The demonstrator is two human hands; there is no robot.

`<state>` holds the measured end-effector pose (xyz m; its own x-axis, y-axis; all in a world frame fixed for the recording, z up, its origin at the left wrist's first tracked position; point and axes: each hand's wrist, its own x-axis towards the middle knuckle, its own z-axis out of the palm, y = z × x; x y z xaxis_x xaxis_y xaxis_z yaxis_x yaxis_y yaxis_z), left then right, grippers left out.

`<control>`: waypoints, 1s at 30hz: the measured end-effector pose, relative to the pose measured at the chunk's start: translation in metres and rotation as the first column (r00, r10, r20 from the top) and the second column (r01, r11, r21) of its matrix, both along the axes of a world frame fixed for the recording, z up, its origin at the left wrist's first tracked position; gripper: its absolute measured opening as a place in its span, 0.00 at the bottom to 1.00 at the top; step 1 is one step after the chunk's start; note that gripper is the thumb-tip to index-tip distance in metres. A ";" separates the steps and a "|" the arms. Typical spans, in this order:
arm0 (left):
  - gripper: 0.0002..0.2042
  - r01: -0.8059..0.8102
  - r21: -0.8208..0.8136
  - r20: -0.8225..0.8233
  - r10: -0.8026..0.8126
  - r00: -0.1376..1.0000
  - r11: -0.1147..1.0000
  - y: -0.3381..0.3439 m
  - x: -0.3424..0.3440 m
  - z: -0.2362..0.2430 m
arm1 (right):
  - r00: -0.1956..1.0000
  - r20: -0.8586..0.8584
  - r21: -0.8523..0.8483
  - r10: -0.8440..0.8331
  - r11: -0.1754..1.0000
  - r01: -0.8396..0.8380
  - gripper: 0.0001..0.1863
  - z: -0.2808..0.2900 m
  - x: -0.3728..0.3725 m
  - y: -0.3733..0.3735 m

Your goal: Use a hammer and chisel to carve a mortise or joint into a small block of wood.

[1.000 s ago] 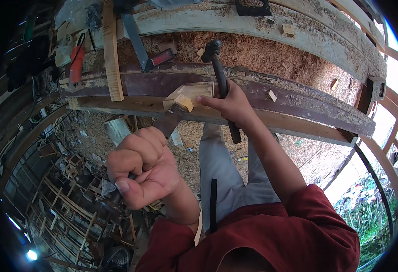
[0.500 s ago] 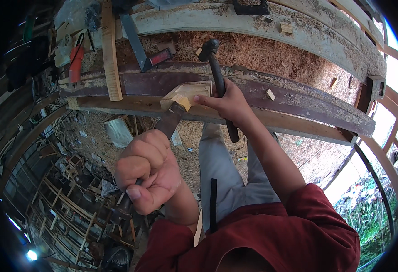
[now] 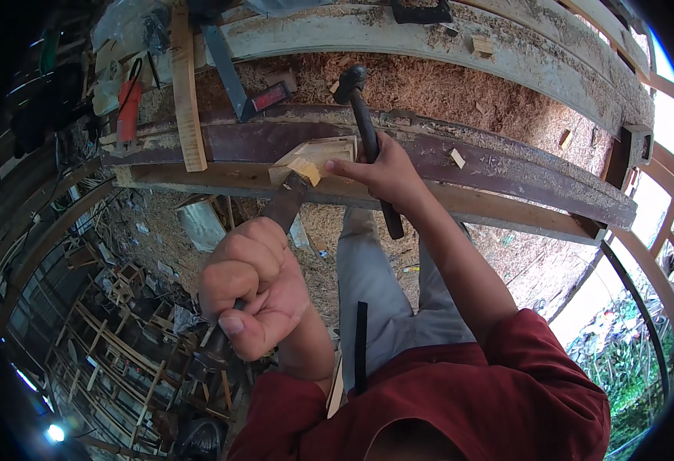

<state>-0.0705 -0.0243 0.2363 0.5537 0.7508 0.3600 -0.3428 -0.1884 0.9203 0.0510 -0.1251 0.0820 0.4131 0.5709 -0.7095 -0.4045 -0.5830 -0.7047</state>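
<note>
My left hand is closed in a fist round the handle of a chisel. Its broad flat blade slants up and right to the chipped yellow end of a pale wood block, which rests on the dark beam. My right hand is wrapped round the dark shaft of a hammer, its head pointing away from me and raised above the beam. The right thumb reaches left against or just over the block; whether it presses on it I cannot tell.
A maroon-brown beam crosses in front of me. On its left lie a wood strip, a try square and an orange-handled tool. Beyond is a pale plank with wood shavings in between. Wood scraps clutter the lower left.
Very little differs. The chisel tip, block and hammer sit a hair further left, and my left fist has shifted slightly; both grips are unchanged.
</note>
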 end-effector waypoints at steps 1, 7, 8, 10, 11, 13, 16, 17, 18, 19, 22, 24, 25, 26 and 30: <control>0.22 -0.030 0.001 -0.002 0.030 1.000 1.000 -0.001 0.001 -0.001 | 1.000 0.009 0.010 -0.002 1.000 0.002 0.35 0.001 0.001 0.000; 0.24 -0.210 -0.064 -0.014 0.209 0.978 0.976 -0.011 0.009 -0.006 | 1.000 -0.005 0.005 0.027 1.000 -0.027 0.34 0.003 0.002 0.000; 0.24 -0.215 -0.057 -0.001 0.216 0.976 0.975 -0.013 0.011 -0.006 | 0.999 -0.011 0.002 0.036 0.999 -0.036 0.33 0.003 0.004 0.000; 0.24 -0.296 -0.089 -0.056 0.292 0.955 0.951 -0.016 0.014 -0.006 | 0.999 -0.011 -0.008 0.044 0.999 -0.044 0.32 0.003 0.005 -0.001; 0.24 -0.313 -0.087 -0.067 0.308 0.949 0.946 -0.014 0.015 -0.005 | 0.999 -0.026 -0.026 0.048 0.998 -0.048 0.31 0.006 0.005 0.001; 0.24 -0.361 -0.114 -0.062 0.356 0.932 0.926 -0.013 0.017 -0.001 | 0.997 -0.038 -0.023 0.068 0.997 -0.069 0.31 0.012 0.007 0.003; 0.22 -0.423 -0.122 -0.076 0.416 0.906 0.898 -0.017 0.024 0.000 | 0.995 -0.046 -0.022 0.086 0.996 -0.087 0.31 0.013 0.008 0.002; 0.20 -0.442 -0.101 -0.097 0.434 0.896 0.891 -0.018 0.025 -0.001 | 0.995 -0.043 -0.022 0.088 0.996 -0.089 0.31 0.015 0.008 0.002; 0.20 -0.445 -0.097 -0.091 0.437 0.895 0.890 -0.019 0.025 -0.003 | 0.995 -0.039 -0.016 0.092 0.996 -0.092 0.31 0.015 0.009 0.003; 0.20 -0.429 -0.068 -0.089 0.422 0.902 0.901 -0.021 0.024 -0.006 | 0.993 -0.039 -0.030 0.111 0.993 -0.112 0.31 0.015 0.010 0.003; 0.20 -0.387 -0.045 -0.108 0.380 0.919 0.921 -0.022 0.021 -0.007 | 0.992 -0.033 -0.049 0.122 0.991 -0.123 0.32 0.018 0.012 0.003; 0.21 -0.364 -0.048 -0.130 0.355 0.926 0.930 -0.022 0.019 -0.006 | 0.993 -0.030 -0.052 0.116 0.992 -0.118 0.33 0.020 0.013 0.003; 0.21 -0.348 -0.050 -0.138 0.338 0.931 0.936 -0.022 0.019 -0.005 | 0.991 -0.037 -0.048 0.127 0.991 -0.128 0.33 0.020 0.014 0.004; 0.21 -0.329 -0.054 -0.145 0.318 0.937 0.943 -0.021 0.019 -0.005 | 0.990 -0.042 -0.045 0.134 0.990 -0.136 0.33 0.019 0.015 0.003; 0.22 -0.309 -0.060 -0.140 0.298 0.944 0.949 -0.020 0.020 -0.001 | 0.990 -0.030 -0.008 0.141 0.990 -0.141 0.33 0.014 0.017 0.004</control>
<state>-0.0503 -0.0444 0.2348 0.3328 0.9137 0.2333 -0.1591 -0.1894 0.9689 0.0675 -0.1210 0.0959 0.3080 0.6148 -0.7261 -0.3378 -0.6428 -0.6875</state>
